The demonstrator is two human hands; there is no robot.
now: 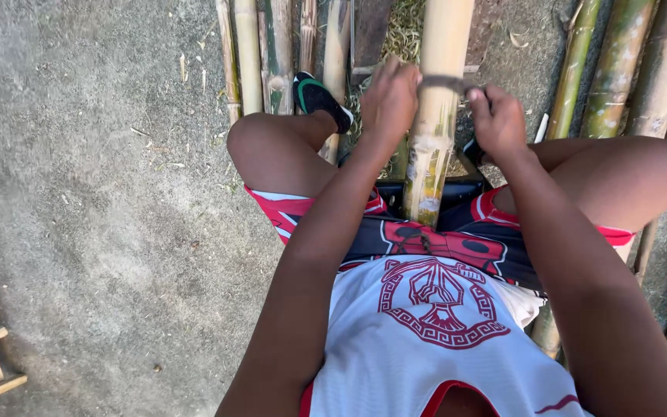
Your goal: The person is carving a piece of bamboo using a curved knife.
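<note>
Bamboo pole (pixel 435 131), thick, pale yellow and partly stripped, runs from between my thighs out over the grey concrete ground (pixel 79 193), braced against my seat so it cannot roll. My arms reach forward, elbows slightly bent. My left hand (pixel 390 99) and right hand (pixel 497 120) each close around one end of a dark curved blade (pixel 443 82) laid across it. Beyond lie more bamboo poles (pixel 272 54).
</note>
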